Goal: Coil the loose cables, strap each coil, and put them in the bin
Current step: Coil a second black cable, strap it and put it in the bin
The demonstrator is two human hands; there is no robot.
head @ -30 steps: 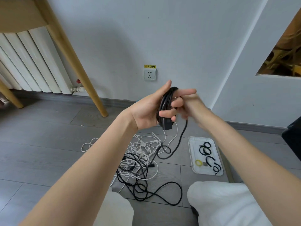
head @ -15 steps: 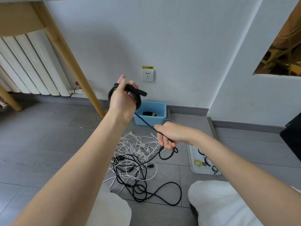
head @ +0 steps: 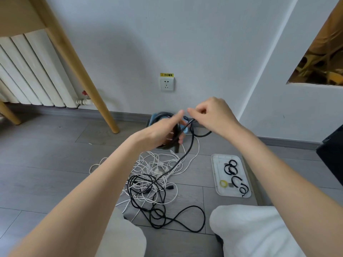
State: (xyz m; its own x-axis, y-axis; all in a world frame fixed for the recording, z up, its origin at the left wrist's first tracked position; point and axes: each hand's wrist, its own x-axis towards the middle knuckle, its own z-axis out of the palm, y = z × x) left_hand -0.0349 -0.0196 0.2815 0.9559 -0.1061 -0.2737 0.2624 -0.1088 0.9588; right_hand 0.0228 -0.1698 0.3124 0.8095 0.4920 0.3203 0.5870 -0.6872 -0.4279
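Head view: left hand point(head: 159, 133) is gripping the black coil point(head: 171, 134); right hand point(head: 209, 115), just beside the coil, is pinching the black cable point(head: 187, 151) trailing down to the floor tangle point(head: 152, 175).

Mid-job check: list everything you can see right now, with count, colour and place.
Black cable coil: one, black, held in left hand.
Loose cables pile: several, black and white, tangled on floor.
Plastic bin: one, blue, by wall, mostly hidden behind hands.
Flat tray: one, white, floor right, holding black straps and one yellow ring.
Wall socket: one, white.
Radiator: one, white, left.
Wooden table leg: light wood, left.
Left hand: grips coil.
Right hand: pinches cable.
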